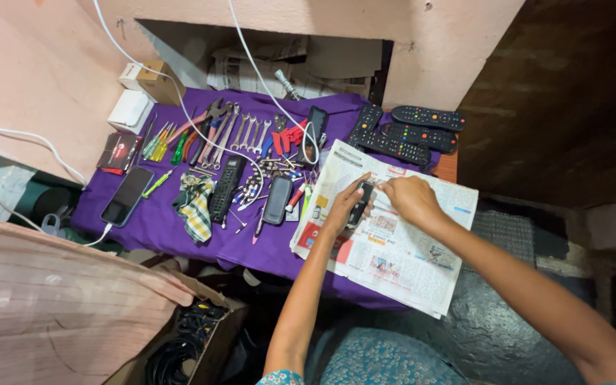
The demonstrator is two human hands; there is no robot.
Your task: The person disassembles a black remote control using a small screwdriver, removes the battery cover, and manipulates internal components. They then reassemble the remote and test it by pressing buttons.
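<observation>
**Small dark device worked over a newspaper**

A smartphone on a cable lies at the left of the purple-covered desk, then hand tools in rows — kept within reach. On the newspaper, spread perhaps to catch small parts, a small dark device is steadied by the left hand, fingers curled around it. The right hand is held just beside it, fingertips pressed together — whether something is pinched cannot be told. Remote controls are stacked beyond.

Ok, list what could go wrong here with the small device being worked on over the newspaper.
1. The small black device, pinned by the left hand while the right hand works at it, could slip.
2. Tiny parts might roll off the spread newspaper.
3. The white cable crossing the tools could snag.
</observation>
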